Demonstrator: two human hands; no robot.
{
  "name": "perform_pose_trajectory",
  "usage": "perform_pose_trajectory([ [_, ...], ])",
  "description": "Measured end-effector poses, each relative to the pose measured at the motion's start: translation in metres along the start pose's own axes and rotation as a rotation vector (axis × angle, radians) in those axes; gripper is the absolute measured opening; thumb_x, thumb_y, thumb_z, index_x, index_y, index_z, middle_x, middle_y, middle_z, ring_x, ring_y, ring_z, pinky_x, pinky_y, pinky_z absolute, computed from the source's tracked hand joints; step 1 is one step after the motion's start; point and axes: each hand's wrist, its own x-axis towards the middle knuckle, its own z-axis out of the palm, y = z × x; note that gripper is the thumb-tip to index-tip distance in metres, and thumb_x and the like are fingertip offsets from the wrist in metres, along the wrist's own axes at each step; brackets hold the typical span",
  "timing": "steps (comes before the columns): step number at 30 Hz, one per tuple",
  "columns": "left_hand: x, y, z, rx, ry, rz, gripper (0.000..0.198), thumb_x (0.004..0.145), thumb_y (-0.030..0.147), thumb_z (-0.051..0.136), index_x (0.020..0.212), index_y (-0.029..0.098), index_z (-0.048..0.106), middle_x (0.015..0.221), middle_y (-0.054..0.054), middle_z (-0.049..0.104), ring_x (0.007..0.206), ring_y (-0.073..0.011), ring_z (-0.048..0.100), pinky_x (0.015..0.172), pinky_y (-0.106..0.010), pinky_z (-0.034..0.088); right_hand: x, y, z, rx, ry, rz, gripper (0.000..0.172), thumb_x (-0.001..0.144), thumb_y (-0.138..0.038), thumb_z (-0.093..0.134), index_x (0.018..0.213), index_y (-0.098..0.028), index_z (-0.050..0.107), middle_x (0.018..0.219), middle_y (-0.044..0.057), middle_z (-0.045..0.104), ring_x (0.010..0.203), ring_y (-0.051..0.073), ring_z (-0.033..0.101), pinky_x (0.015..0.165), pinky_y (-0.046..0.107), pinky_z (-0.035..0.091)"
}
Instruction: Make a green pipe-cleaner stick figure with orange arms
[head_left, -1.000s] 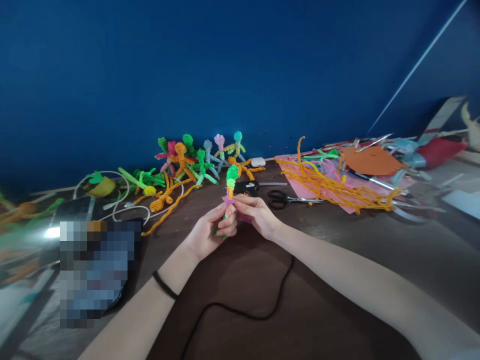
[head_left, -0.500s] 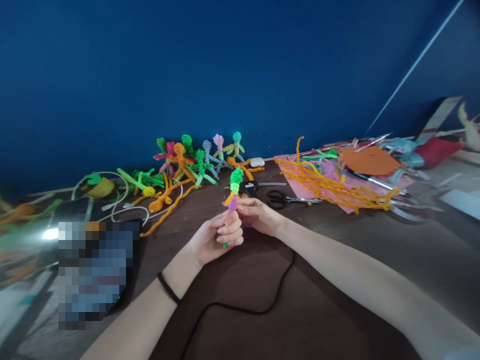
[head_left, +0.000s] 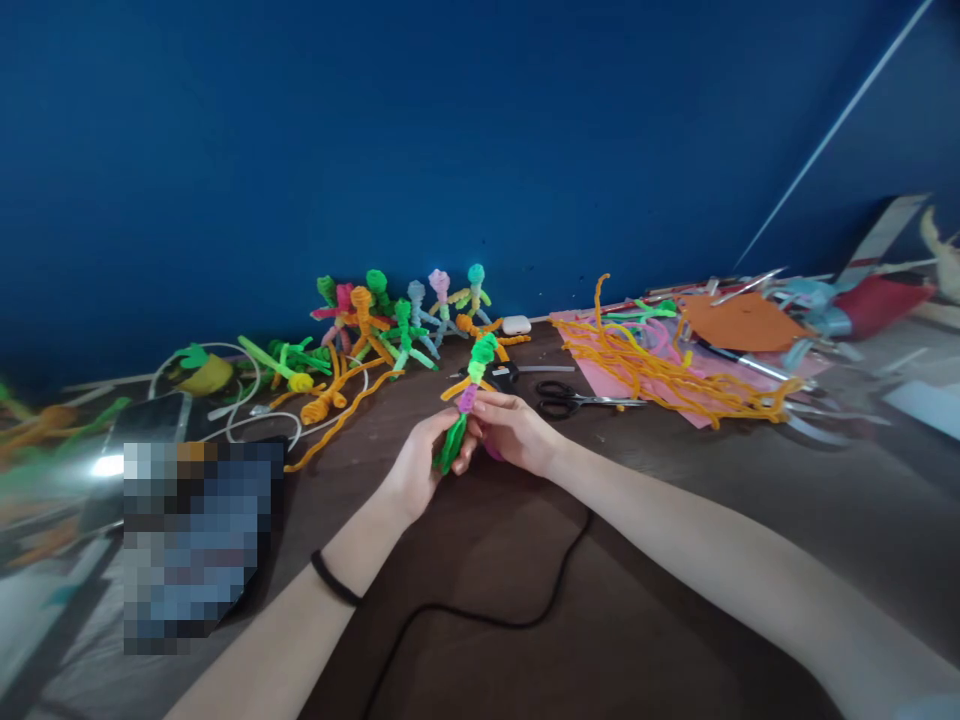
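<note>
A pipe-cleaner figure [head_left: 480,362] stands out above both hands, with a green head, orange arms, a purple wrapped middle and green legs hanging down. My left hand [head_left: 424,455] is closed round the lower part, its thumb beside the green legs and its fingers partly hidden behind them. My right hand [head_left: 517,430] pinches the purple middle from the right side. A bit of purple shows under the right hand. Just behind the figure lies a black tool, partly covered.
Several pipe-cleaner figures [head_left: 362,315] lean on the blue wall [head_left: 480,130]. Scissors [head_left: 570,399], a white case [head_left: 516,325] and orange pipe cleaners [head_left: 660,375] on pink paper lie behind and right. A black cable [head_left: 480,618] crosses the table in front; a blurred-out item [head_left: 206,540] lies left.
The left hand's fingers have shifted from in front of the figure to behind it, uncovering the green legs. The figure tilts more to the right, and its orange arms now show spread.
</note>
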Motion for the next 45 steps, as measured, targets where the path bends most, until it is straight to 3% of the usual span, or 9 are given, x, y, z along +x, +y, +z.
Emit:
perform_pose_trajectory([
  [4,0.002,-0.003,0.000,0.127,0.216,0.186,0.016,0.074,0.025,0.046,0.067,0.015,0.056,0.056,0.000,0.058,0.049,-0.0116,0.052,0.050,-0.024,0.040,0.001,0.004,0.002,-0.001,0.115,-0.046,0.018,0.060,-0.024,0.075,0.073,-0.014,0.068,0.055,-0.002,0.056,0.050,0.008,0.047,0.051,0.025,0.036],
  [9,-0.003,-0.002,0.002,0.460,0.306,0.396,0.018,0.074,0.032,0.055,0.069,0.015,0.058,0.058,0.000,0.061,0.058,-0.0137,0.057,0.058,-0.024,0.044,0.001,0.008,0.004,-0.022,0.171,-0.071,0.020,0.059,-0.022,0.075,0.076,-0.014,0.070,0.059,-0.001,0.057,0.052,0.007,0.046,0.052,0.024,0.033],
  [12,-0.004,-0.002,0.003,0.605,0.337,0.435,0.016,0.076,0.030,0.054,0.071,0.016,0.058,0.058,0.000,0.060,0.056,-0.0132,0.056,0.057,-0.024,0.043,0.000,0.010,0.005,-0.062,0.116,-0.099,0.020,0.063,-0.024,0.073,0.081,-0.014,0.070,0.061,0.000,0.057,0.055,0.007,0.047,0.054,0.025,0.034],
  [16,-0.002,-0.004,0.000,0.578,0.371,0.433,0.014,0.079,0.025,0.049,0.071,0.015,0.057,0.058,0.001,0.058,0.052,-0.0111,0.052,0.053,-0.023,0.040,0.000,0.010,0.003,-0.151,0.112,-0.097,0.031,0.064,-0.026,0.072,0.092,-0.017,0.068,0.069,0.001,0.060,0.061,0.009,0.051,0.057,0.025,0.037],
  [22,0.003,-0.007,-0.008,0.517,0.377,0.457,0.019,0.079,0.024,0.049,0.063,0.016,0.054,0.056,0.002,0.049,0.050,-0.0085,0.044,0.051,-0.021,0.037,-0.001,0.005,0.002,-0.628,0.273,-0.257,0.022,0.067,-0.030,0.068,0.084,-0.016,0.069,0.072,0.003,0.063,0.059,0.011,0.052,0.059,0.027,0.041],
  [25,0.005,-0.007,-0.008,0.330,0.307,0.404,0.018,0.079,0.027,0.051,0.066,0.015,0.055,0.055,0.003,0.046,0.049,-0.0078,0.041,0.049,-0.020,0.035,-0.001,0.004,0.003,-0.658,0.260,-0.259,0.021,0.069,-0.034,0.065,0.080,-0.016,0.068,0.068,0.002,0.062,0.055,0.011,0.051,0.058,0.028,0.043],
  [30,0.003,-0.004,-0.004,0.026,0.101,0.213,0.017,0.079,0.025,0.052,0.065,0.014,0.053,0.048,0.006,0.036,0.042,-0.0047,0.032,0.046,-0.018,0.032,0.002,0.006,-0.002,-0.459,0.247,-0.221,0.024,0.065,-0.035,0.069,0.078,-0.015,0.066,0.060,-0.001,0.058,0.053,0.010,0.051,0.053,0.025,0.043],
  [36,0.001,-0.001,-0.008,-0.134,-0.070,0.069,0.013,0.080,0.020,0.052,0.069,0.013,0.052,0.047,0.007,0.034,0.041,-0.0039,0.029,0.045,-0.017,0.031,0.002,0.004,-0.003,-0.195,0.111,-0.093,0.027,0.059,-0.031,0.074,0.080,-0.016,0.065,0.061,-0.003,0.059,0.052,0.007,0.051,0.050,0.022,0.039],
  [45,0.000,0.000,-0.011,-0.291,-0.254,-0.099,0.019,0.078,0.017,0.053,0.060,0.013,0.047,0.047,0.009,0.018,0.039,-0.0031,0.019,0.043,-0.016,0.028,-0.001,-0.002,-0.001,-0.176,0.090,-0.018,0.024,0.057,-0.028,0.076,0.078,-0.017,0.070,0.054,-0.003,0.057,0.046,0.006,0.042,0.046,0.023,0.028],
])
